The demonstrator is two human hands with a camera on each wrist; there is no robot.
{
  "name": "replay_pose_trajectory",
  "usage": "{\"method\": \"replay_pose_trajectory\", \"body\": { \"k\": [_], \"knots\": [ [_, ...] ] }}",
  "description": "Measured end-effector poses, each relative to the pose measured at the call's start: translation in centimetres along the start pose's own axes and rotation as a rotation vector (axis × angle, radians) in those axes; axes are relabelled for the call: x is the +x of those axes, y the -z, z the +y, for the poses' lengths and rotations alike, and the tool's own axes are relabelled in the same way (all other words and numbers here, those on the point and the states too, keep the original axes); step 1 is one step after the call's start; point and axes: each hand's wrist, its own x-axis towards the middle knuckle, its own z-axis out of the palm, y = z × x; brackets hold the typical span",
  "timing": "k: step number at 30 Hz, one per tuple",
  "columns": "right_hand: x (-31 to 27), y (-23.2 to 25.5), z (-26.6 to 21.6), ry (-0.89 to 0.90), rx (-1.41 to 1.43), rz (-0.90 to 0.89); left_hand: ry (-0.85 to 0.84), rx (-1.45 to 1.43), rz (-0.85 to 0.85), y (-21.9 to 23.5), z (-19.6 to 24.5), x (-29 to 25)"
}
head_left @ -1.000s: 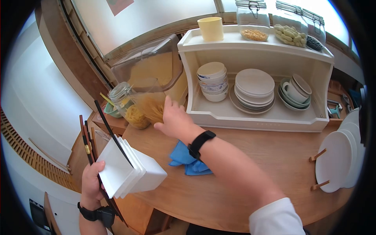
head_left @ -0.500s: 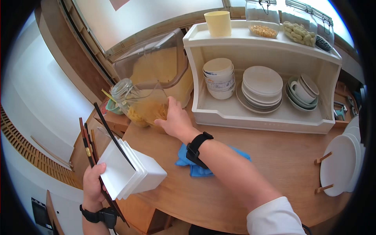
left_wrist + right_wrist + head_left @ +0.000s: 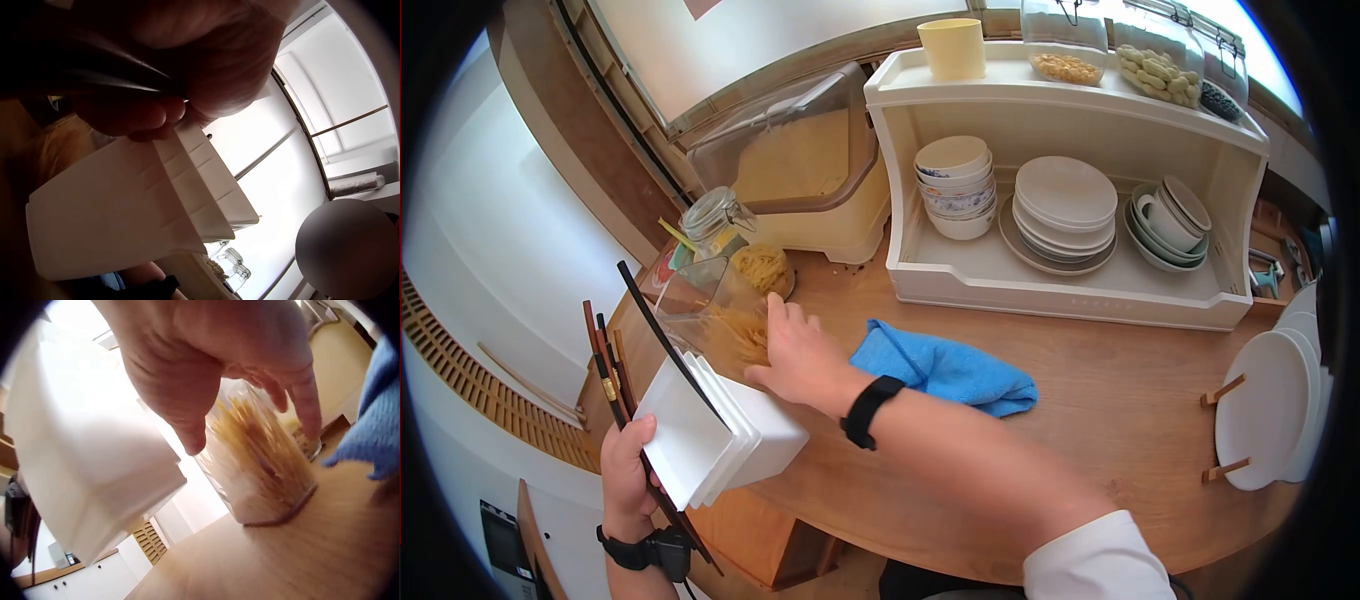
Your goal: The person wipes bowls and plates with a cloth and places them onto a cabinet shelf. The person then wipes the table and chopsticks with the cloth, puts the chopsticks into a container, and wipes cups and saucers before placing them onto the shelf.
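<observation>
My left hand grips a nested stack of white square-mouthed containers together with several dark chopsticks. The stack is tilted on its side, and one black chopstick crosses its mouth. My right hand holds a clear plastic container of dry, straw-coloured pasta strands, thumb on one side and fingers on the other. In the right wrist view its base is at the wooden tabletop. The white stack is close to its left. A crumpled blue cloth lies to the right of my right hand.
Behind the container stand a glass jar of yellow pasta and a large lidded bin. A white shelf holds bowls, plates and cups, with a yellow cup and jars on top. Upright plates stand in a rack at right.
My right hand has brought the clear container leftward and nearer to me, away from the bin. More of the blue cloth shows. My left hand still holds the white stack and chopsticks.
</observation>
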Motion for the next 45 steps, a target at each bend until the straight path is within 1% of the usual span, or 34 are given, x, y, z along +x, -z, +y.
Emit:
{"method": "replay_pose_trajectory", "body": {
  "k": [1,3,5,7,8,10,11,13,14,16,17,19,20,22,23,25,26,28,29,31,32,34,35,37,38,39,41,42,44,45],
  "knots": [
    [-0.6,1.0,0.1,-0.001,-0.003,-0.001,0.001,-0.003,-0.001,0.0,0.0,-0.1],
    [-2.7,4.8,0.0,0.115,-0.462,-0.212,0.005,-0.002,-0.008,-0.2,0.0,-0.1],
    [-5.3,7.1,0.9,0.107,-0.756,-0.264,0.003,-0.02,-0.022,-0.3,-0.1,0.0],
    [-8.1,9.7,2.3,0.07,-0.79,-0.342,0.001,-0.034,-0.03,-0.1,-0.3,-0.1],
    [-9.3,10.2,3.4,0.078,-0.792,-0.345,0.006,-0.018,-0.054,0.1,-0.5,-0.1],
    [-10.9,10.9,4.9,0.148,-0.814,-0.268,0.029,-0.006,-0.106,0.4,-0.7,0.2],
    [-10.7,11.3,5.0,0.149,-0.814,-0.266,0.027,-0.004,-0.105,0.4,-0.7,0.2],
    [-9.8,12.2,4.9,0.11,-0.77,-0.51,0.045,0.014,-0.11,0.4,-0.8,0.3],
    [-9.2,12.1,5.1,0.116,-0.768,-0.513,0.046,0.014,-0.103,0.3,-0.8,0.1],
    [-7.2,11.7,5.6,0.31,-0.676,-0.364,0.059,0.025,-0.071,0.1,-0.5,-0.1],
    [-5.7,11.2,5.1,0.312,-0.676,-0.364,0.058,0.026,-0.07,0.1,-0.5,-0.1],
    [-2.1,9.5,3.1,0.362,-0.679,-0.068,0.047,0.022,-0.043,0.1,-0.9,-0.2],
    [-0.4,8.4,2.9,0.362,-0.678,-0.067,0.047,0.023,-0.044,0.2,-1.0,-0.2],
    [2.9,5.8,3.8,0.28,-0.838,0.026,0.051,0.011,-0.054,0.4,-1.3,-0.2],
    [4.3,4.4,5.2,0.281,-0.834,0.028,0.049,0.015,-0.052,0.6,-1.4,-0.3],
    [6.7,1.6,8.2,0.224,-1.03,0.063,0.075,0.054,-0.028,0.8,-1.3,-0.7],
    [7.1,1.0,8.7,0.228,-1.027,0.054,0.076,0.05,-0.012,0.8,-1.3,-0.9],
    [7.5,0.0,10.2,0.126,-1.031,0.162,0.076,0.053,-0.01,1.1,-1.5,-1.1],
    [7.5,-0.1,10.2,0.128,-1.029,0.148,0.073,0.06,-0.02,1.3,-1.7,-1.3],
    [7.9,0.6,10.2,-0.039,-0.84,0.056,0.092,0.065,-0.04,1.4,-2.0,-1.2],
    [8.2,1.2,9.9,-0.039,-0.844,0.057,0.096,0.071,-0.061,1.4,-2.1,-1.1],
    [8.7,2.4,9.0,-0.104,-0.74,-0.143,0.101,0.066,-0.055,1.2,-2.4,-1.0],
    [8.9,3.2,8.1,-0.106,-0.741,-0.143,0.109,0.065,-0.051,1.1,-2.5,-0.9],
    [9.5,5.5,5.3,-0.145,-0.591,-0.611,0.107,0.055,-0.068,1.1,-2.5,-0.6],
    [9.5,6.8,3.8,-0.186,-0.627,-0.658,0.112,0.05,-0.079,1.1,-2.6,-0.7],
    [9.4,6.6,4.3,-0.187,-0.626,-0.658,0.112,0.051,-0.08,1.0,-2.5,-0.7],
    [9.3,5.8,6.2,-0.118,-0.738,-0.283,0.113,0.052,-0.085,0.8,-2.4,-0.7],
    [9.1,5.2,7.0,-0.123,-0.733,-0.281,0.115,0.057,-0.089,0.8,-2.3,-0.8],
    [8.3,4.0,8.2,-0.152,-0.875,-0.239,0.116,0.086,-0.081,0.8,-2.3,-0.9],
    [8.0,3.6,8.4,-0.151,-0.877,-0.241,0.116,0.083,-0.08,0.8,-2.3,-0.8]
  ]
}}
